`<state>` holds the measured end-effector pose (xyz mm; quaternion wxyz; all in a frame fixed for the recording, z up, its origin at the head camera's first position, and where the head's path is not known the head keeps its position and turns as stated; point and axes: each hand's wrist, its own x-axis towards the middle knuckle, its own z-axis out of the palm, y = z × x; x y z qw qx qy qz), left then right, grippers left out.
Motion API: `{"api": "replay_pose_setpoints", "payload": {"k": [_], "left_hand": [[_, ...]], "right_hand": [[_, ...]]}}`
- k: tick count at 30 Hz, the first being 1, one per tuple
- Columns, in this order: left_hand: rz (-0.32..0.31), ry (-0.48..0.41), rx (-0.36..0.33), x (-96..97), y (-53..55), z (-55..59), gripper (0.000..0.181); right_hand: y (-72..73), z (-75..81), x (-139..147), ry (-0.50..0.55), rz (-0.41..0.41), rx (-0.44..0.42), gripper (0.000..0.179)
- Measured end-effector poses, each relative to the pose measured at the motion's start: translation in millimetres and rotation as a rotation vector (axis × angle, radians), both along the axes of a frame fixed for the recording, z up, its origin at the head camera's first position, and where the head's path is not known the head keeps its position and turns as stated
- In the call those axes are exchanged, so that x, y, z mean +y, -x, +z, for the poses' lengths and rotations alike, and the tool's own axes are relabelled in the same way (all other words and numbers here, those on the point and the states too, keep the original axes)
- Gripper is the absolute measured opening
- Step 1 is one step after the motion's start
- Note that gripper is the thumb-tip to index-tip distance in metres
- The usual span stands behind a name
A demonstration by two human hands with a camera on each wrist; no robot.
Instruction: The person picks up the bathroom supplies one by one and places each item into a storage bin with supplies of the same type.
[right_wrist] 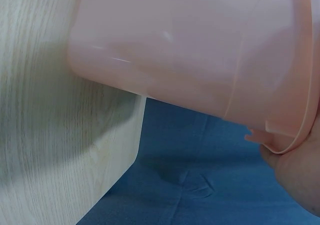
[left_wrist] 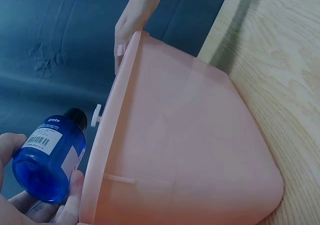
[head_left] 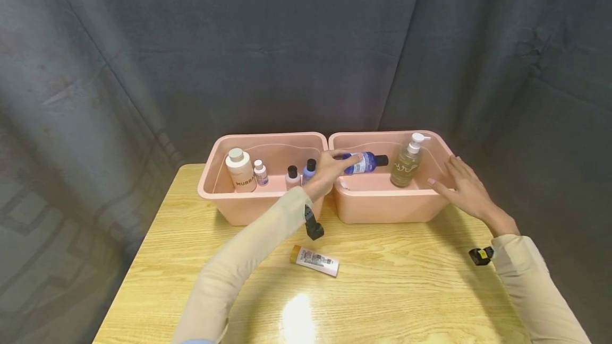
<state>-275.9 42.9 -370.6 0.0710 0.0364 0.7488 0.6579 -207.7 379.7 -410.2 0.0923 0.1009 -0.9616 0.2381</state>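
Note:
My left hand (head_left: 330,170) grips a blue bottle (head_left: 367,163) with a black cap and white label. The bottle lies tipped sideways over the left half of the right pink bin (head_left: 387,208), cap toward the right. In the left wrist view, thumb and fingers wrap the lower part of the blue bottle (left_wrist: 42,160). A clear pump bottle (head_left: 406,166) with a white pump stands inside that bin, right of the cap. My right hand (head_left: 468,191) rests on this bin's right front corner, fingers extended along the side rim and thumb over the inside.
The left pink bin (head_left: 258,207) holds a large white bottle (head_left: 241,171), a small white bottle (head_left: 260,173) and two black-capped bottles, partly hidden by my left arm. A white tube (head_left: 315,260) with a yellow cap lies on the wooden table (head_left: 382,291). Dark curtains hang behind.

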Motion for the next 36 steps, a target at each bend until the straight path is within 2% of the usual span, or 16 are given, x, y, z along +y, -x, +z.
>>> {"api": "replay_pose_setpoints", "payload": {"k": [5, 13, 19, 22, 26, 29, 36], "left_hand": [[0.006, -0.056, -0.033, 0.3, 4.2, 0.7, 0.052], [0.021, -0.122, -0.068, -1.3, 9.5, 0.6, 0.041], [0.030, -0.183, -0.105, -2.0, 12.6, 0.4, 0.045], [0.021, -0.163, -0.098, -4.0, 14.5, 0.6, 0.047], [0.007, -0.068, -0.058, -6.9, 16.6, 1.2, 0.050], [-0.002, -0.028, -0.036, -7.9, 17.5, 0.7, 0.049], [0.055, -0.065, -0.068, -2.9, 17.8, -1.3, 0.051]], "right_hand": [[-0.4, 0.2, -0.5, -0.002, 0.000, -0.003, 0.080], [-0.3, 0.5, -0.4, -0.006, 0.000, 0.004, 0.080], [-0.2, -0.5, 0.1, -0.004, 0.001, 0.004, 0.080], [-0.2, -0.9, 0.2, -0.006, -0.001, -0.002, 0.081], [-0.3, -0.8, 0.3, -0.007, -0.005, -0.011, 0.081], [-0.5, -0.7, 0.2, -0.007, -0.007, -0.014, 0.081], [-0.5, -1.0, 0.3, -0.007, -0.008, -0.012, 0.081]]}}
